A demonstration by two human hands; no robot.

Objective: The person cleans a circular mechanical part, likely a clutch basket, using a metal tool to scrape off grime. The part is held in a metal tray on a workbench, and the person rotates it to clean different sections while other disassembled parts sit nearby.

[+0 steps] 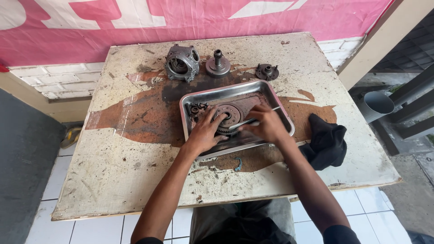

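Where a pink banner (181, 22) hangs, hands (205, 133) hold a gear (228, 115).

Worn, stained wooden tabletop (135, 180) on white floor tiles (63, 212), set against a low white brick wall (58, 74) draped with pink banner (181, 18); grey mat (22, 158) at left, daylight and grey pipe (377, 105) at right

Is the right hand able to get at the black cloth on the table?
Probably yes. The black cloth lies uncovered just beside the right hand, though that hand holds a metal tool.
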